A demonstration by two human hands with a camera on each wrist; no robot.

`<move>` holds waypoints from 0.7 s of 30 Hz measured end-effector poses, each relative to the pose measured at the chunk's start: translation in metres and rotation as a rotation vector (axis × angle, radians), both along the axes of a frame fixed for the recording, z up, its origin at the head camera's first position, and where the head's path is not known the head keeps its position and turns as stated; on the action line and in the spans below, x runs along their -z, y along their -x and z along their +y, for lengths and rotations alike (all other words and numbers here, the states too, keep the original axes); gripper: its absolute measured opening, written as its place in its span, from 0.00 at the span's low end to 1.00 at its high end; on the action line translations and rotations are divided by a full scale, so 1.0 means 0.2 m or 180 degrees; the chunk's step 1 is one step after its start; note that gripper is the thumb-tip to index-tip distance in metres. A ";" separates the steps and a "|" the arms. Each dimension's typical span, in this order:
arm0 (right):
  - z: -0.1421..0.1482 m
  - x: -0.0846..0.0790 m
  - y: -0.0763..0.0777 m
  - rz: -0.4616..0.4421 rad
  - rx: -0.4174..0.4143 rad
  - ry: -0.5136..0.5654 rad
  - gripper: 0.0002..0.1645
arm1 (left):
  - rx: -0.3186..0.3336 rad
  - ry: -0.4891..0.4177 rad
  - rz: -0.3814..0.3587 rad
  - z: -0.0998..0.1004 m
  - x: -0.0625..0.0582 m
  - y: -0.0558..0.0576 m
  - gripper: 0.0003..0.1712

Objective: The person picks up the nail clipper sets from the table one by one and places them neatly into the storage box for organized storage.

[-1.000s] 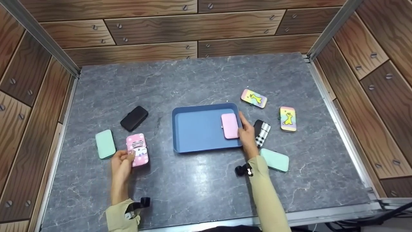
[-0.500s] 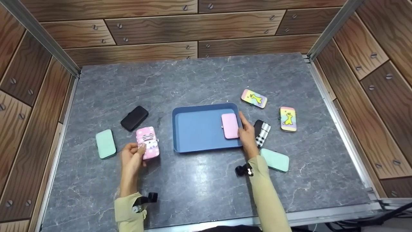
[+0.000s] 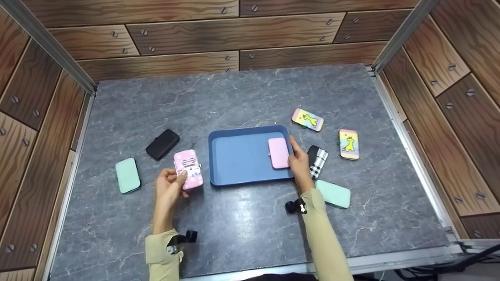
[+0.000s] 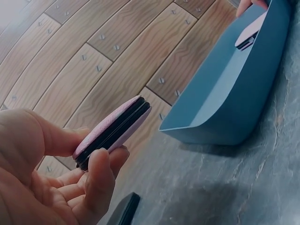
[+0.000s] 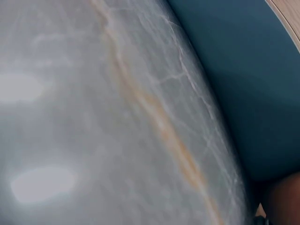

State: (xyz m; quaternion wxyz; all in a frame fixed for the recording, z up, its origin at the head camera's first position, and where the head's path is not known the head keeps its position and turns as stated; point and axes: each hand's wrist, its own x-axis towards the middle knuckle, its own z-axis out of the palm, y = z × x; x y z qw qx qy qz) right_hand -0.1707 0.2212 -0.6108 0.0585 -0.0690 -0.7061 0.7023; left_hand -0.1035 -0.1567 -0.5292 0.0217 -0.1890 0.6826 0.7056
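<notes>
My left hand (image 3: 168,191) pinches a pink clasp case (image 3: 188,169) with a cartoon print, thumb on top and fingers beneath. In the left wrist view this case (image 4: 112,133) is edge-on, shut and raised off the table, left of the blue tray (image 4: 229,112). In the head view the tray (image 3: 234,182) lies in the middle, a plain pink case (image 3: 279,153) inside at its right end. My right hand (image 3: 300,168) grips the tray's right wall, thumb at the rim and fingers outside. The right wrist view shows mostly tabletop and the tray's dark side (image 5: 243,93).
Left on the grey table are a black case (image 3: 163,144) and a mint case (image 3: 127,175). To the right lie two giraffe-print cases (image 3: 308,119), a black case with a checked band (image 3: 318,162) and another mint case (image 3: 333,193). Wood-patterned walls surround the table.
My left hand has carried the printed pink case rightward and slightly away from me, closer to the tray's left wall. The right hand and tray have stayed put.
</notes>
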 end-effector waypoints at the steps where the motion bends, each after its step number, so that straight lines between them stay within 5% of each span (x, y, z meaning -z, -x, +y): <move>1: 0.00 0.00 0.00 0.0000 0.0002 0.0005 0.45 | 0.0009 -0.0003 0.0011 0.00 0.00 0.00 0.13; 10: 0.00 -0.03 -0.01 -0.0021 -0.0031 0.0050 0.44 | 0.0114 -0.0062 0.0087 0.04 -0.02 0.04 0.12; 17: -0.02 -0.13 -0.04 0.0007 -0.0078 0.0101 0.42 | 0.0237 0.0032 0.0139 0.09 -0.04 0.07 0.12; 21: -0.01 -0.08 -0.02 -0.0009 -0.0060 0.0117 0.43 | 0.0235 -0.0031 0.0197 0.12 -0.05 0.09 0.11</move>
